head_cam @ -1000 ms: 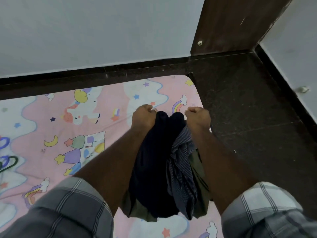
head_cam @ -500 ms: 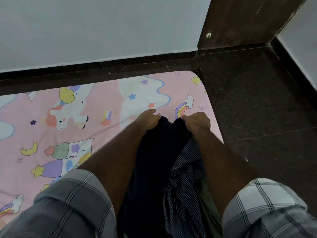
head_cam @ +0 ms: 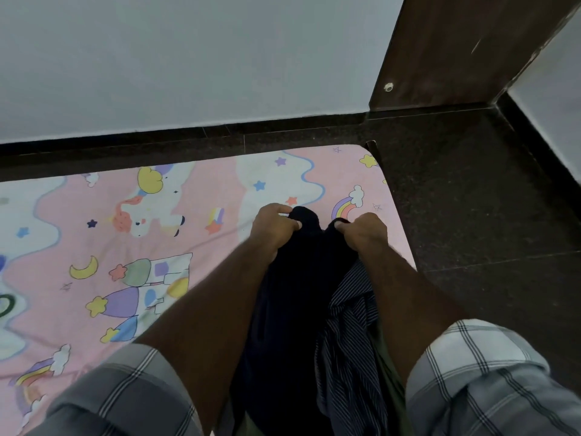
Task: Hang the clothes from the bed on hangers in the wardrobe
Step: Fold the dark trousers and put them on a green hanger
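1. The left hand (head_cam: 275, 228) is curled into a fist over the top edge of a dark navy fabric garment (head_cam: 292, 309), with the thumb pressed against the cloth.
2. The right hand (head_cam: 364, 236) grips the same top edge just beside the left, fingers folded round the fabric; the 2 hands sit close together with a small bunch of navy cloth raised between them.
3. The navy garment hangs down between the 2 forearms, above the near right corner of the bed.
4. A dark blue shirt with thin white stripes (head_cam: 352, 341) hangs bunched against the navy garment's right side, and a strip of olive-green cloth (head_cam: 388, 366) shows beside it along the right forearm. Which hand bears these 2 pieces cannot be told.
5. The bed carries a pink cotton sheet printed with unicorns, rainbows, stars and moons (head_cam: 125, 247).
6. Grey-and-white checked rolled sleeves (head_cam: 471, 372) cover both upper arms.
7. A dark speckled stone floor (head_cam: 471, 215) lies right of the bed, a pale wall (head_cam: 188, 58) behind it, and a brown wooden panel (head_cam: 456, 42) stands at the corner.
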`<control>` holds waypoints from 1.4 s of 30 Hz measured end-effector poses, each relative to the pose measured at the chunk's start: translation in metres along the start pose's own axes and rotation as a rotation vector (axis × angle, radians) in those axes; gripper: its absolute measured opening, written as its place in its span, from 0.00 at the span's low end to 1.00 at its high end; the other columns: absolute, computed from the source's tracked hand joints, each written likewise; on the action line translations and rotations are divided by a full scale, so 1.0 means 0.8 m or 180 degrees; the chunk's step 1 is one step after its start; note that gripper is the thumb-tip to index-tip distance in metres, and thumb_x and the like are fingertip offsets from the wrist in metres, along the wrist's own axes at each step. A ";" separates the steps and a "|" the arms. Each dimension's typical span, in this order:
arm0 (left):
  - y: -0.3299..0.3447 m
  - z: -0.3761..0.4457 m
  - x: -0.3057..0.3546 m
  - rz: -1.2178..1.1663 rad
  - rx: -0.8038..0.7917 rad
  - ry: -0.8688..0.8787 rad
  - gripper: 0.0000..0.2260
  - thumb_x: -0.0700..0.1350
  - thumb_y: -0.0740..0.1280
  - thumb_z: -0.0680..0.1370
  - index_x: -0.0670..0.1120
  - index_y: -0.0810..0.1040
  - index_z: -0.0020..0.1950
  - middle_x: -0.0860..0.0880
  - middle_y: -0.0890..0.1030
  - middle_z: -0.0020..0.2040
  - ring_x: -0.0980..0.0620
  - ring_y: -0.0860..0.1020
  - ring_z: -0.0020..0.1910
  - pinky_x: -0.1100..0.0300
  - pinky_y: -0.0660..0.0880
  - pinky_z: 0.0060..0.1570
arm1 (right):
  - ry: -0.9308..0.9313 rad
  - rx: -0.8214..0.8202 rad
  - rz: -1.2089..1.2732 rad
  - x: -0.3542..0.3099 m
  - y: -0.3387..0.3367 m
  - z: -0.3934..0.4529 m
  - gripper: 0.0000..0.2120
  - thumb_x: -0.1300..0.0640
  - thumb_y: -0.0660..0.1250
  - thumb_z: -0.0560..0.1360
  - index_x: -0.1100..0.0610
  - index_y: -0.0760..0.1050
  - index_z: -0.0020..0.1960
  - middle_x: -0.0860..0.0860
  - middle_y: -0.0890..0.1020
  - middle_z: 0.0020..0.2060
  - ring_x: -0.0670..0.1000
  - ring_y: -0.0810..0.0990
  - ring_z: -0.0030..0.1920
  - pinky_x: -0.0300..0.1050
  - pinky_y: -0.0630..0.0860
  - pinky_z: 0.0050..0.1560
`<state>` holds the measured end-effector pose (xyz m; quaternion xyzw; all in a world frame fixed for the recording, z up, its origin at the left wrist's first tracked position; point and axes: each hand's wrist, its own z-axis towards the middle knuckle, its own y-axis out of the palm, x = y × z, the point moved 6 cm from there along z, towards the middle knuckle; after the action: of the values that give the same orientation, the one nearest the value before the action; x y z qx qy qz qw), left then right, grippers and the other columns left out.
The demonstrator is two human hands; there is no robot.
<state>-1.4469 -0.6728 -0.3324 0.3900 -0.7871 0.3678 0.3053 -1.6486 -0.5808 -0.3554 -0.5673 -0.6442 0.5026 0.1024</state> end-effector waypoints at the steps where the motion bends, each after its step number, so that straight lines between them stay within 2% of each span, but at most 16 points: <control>1: -0.005 -0.006 -0.002 -0.0212 -0.0027 -0.0009 0.16 0.37 0.75 0.71 0.48 0.81 0.57 0.47 0.83 0.55 0.48 0.82 0.53 0.51 0.81 0.56 | -0.0030 -0.0043 -0.0014 -0.002 0.002 -0.005 0.23 0.48 0.75 0.73 0.65 0.78 0.58 0.59 0.82 0.53 0.61 0.81 0.56 0.43 0.71 0.44; 3: -0.019 -0.021 -0.001 -0.0613 -0.0071 0.0005 0.15 0.34 0.73 0.72 0.46 0.81 0.57 0.46 0.84 0.54 0.47 0.83 0.51 0.53 0.82 0.53 | -0.0151 -0.0002 0.0051 -0.011 -0.003 -0.018 0.17 0.54 0.76 0.72 0.62 0.82 0.56 0.59 0.84 0.51 0.60 0.82 0.54 0.44 0.78 0.48; 5: -0.040 -0.041 0.005 -0.1037 -0.0069 -0.0005 0.14 0.32 0.71 0.74 0.45 0.81 0.56 0.45 0.85 0.53 0.46 0.84 0.50 0.54 0.83 0.48 | -0.0267 0.0082 0.0461 -0.022 -0.014 -0.036 0.13 0.58 0.76 0.71 0.58 0.84 0.55 0.57 0.85 0.50 0.59 0.83 0.51 0.47 0.81 0.52; 8: -0.086 -0.080 0.015 -0.1477 -0.0049 0.0028 0.14 0.31 0.70 0.75 0.41 0.81 0.59 0.44 0.86 0.52 0.45 0.85 0.51 0.52 0.82 0.52 | -0.0283 0.0084 0.1562 -0.042 -0.036 -0.084 0.14 0.59 0.77 0.68 0.54 0.84 0.53 0.51 0.86 0.46 0.52 0.84 0.46 0.43 0.81 0.47; 12: -0.152 -0.151 0.034 -0.1815 0.0022 0.0159 0.12 0.36 0.71 0.77 0.41 0.82 0.60 0.45 0.86 0.53 0.46 0.85 0.51 0.53 0.82 0.50 | -0.0357 -0.0166 0.2448 -0.070 -0.068 -0.162 0.12 0.60 0.78 0.66 0.54 0.84 0.49 0.50 0.87 0.43 0.52 0.86 0.45 0.54 0.83 0.52; 16: -0.217 -0.233 0.047 -0.1992 -0.0019 0.0347 0.12 0.38 0.71 0.78 0.42 0.82 0.61 0.45 0.86 0.54 0.48 0.85 0.53 0.54 0.81 0.53 | -0.0613 -0.0143 0.2449 -0.093 -0.106 -0.261 0.09 0.60 0.79 0.65 0.54 0.84 0.44 0.50 0.87 0.40 0.53 0.86 0.44 0.54 0.84 0.50; 18: -0.249 -0.280 0.048 -0.2029 -0.0073 0.0462 0.12 0.37 0.70 0.78 0.42 0.82 0.61 0.45 0.86 0.54 0.48 0.85 0.53 0.55 0.80 0.52 | -0.0740 -0.0126 0.2358 -0.107 -0.124 -0.316 0.08 0.61 0.76 0.64 0.53 0.82 0.42 0.52 0.86 0.39 0.55 0.85 0.41 0.54 0.84 0.45; 20: -0.284 -0.324 0.045 -0.2126 -0.0057 0.0535 0.10 0.35 0.69 0.78 0.41 0.82 0.58 0.44 0.86 0.52 0.47 0.85 0.50 0.56 0.81 0.48 | -0.0937 -0.0185 0.2287 -0.124 -0.139 -0.373 0.13 0.61 0.73 0.63 0.50 0.83 0.45 0.57 0.86 0.41 0.55 0.81 0.34 0.55 0.81 0.38; 21: -0.302 -0.344 0.044 -0.2200 -0.0044 0.0575 0.09 0.34 0.69 0.78 0.41 0.83 0.57 0.44 0.86 0.51 0.47 0.85 0.49 0.57 0.81 0.47 | -0.1039 -0.0241 0.2291 -0.132 -0.145 -0.402 0.16 0.61 0.72 0.62 0.48 0.83 0.47 0.60 0.85 0.41 0.55 0.80 0.34 0.58 0.81 0.38; 23: -0.341 -0.382 0.046 -0.2309 -0.0069 0.0716 0.09 0.33 0.69 0.78 0.40 0.82 0.56 0.44 0.86 0.50 0.47 0.84 0.47 0.56 0.81 0.46 | -0.1198 -0.0290 0.2408 -0.149 -0.158 -0.457 0.17 0.63 0.71 0.63 0.47 0.84 0.48 0.59 0.86 0.42 0.57 0.82 0.37 0.60 0.82 0.43; 26: -0.404 -0.438 0.052 -0.2383 -0.0025 0.1040 0.08 0.33 0.69 0.78 0.40 0.82 0.56 0.45 0.86 0.49 0.48 0.84 0.47 0.56 0.81 0.47 | -0.1475 -0.0267 0.2656 -0.180 -0.179 -0.542 0.12 0.65 0.75 0.70 0.53 0.83 0.51 0.54 0.86 0.45 0.55 0.85 0.43 0.54 0.81 0.45; 31: -0.489 -0.523 0.077 -0.2470 0.0149 0.1502 0.08 0.35 0.71 0.77 0.38 0.82 0.56 0.42 0.86 0.49 0.45 0.85 0.48 0.53 0.82 0.46 | -0.1870 0.0188 0.2761 -0.218 -0.217 -0.661 0.06 0.58 0.77 0.71 0.53 0.83 0.47 0.51 0.85 0.38 0.53 0.82 0.34 0.50 0.81 0.39; 33: -0.520 -0.554 0.097 -0.2566 0.0236 0.1673 0.07 0.35 0.71 0.77 0.38 0.82 0.55 0.42 0.86 0.49 0.47 0.85 0.47 0.54 0.82 0.47 | -0.2051 0.0316 0.2880 -0.235 -0.240 -0.701 0.06 0.60 0.76 0.70 0.53 0.83 0.46 0.53 0.86 0.41 0.55 0.85 0.39 0.51 0.83 0.42; 35: -0.552 -0.586 0.122 -0.2606 0.0323 0.1904 0.06 0.35 0.71 0.77 0.39 0.83 0.54 0.43 0.86 0.47 0.48 0.85 0.47 0.55 0.82 0.48 | -0.2298 0.0455 0.3000 -0.258 -0.268 -0.740 0.06 0.62 0.76 0.70 0.54 0.83 0.45 0.55 0.86 0.42 0.55 0.86 0.43 0.49 0.83 0.41; 38: -0.599 -0.635 0.162 -0.2636 0.0407 0.2301 0.05 0.35 0.71 0.78 0.40 0.83 0.52 0.43 0.86 0.46 0.48 0.85 0.45 0.53 0.82 0.49 | -0.2631 0.0683 0.3202 -0.291 -0.316 -0.793 0.08 0.62 0.76 0.70 0.56 0.83 0.48 0.54 0.85 0.42 0.53 0.86 0.41 0.45 0.82 0.39; 42: -0.652 -0.680 0.194 -0.2589 0.0642 0.2619 0.06 0.34 0.71 0.77 0.40 0.84 0.53 0.44 0.86 0.46 0.50 0.85 0.43 0.53 0.83 0.48 | -0.2847 0.0713 0.3404 -0.319 -0.347 -0.835 0.10 0.62 0.76 0.69 0.57 0.83 0.49 0.56 0.85 0.45 0.54 0.87 0.42 0.49 0.84 0.42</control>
<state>-0.9835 -0.5104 0.2599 0.5129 -0.3521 0.4153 0.6637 -1.2681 -0.3971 0.2853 -0.5312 -0.2019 0.7323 -0.3753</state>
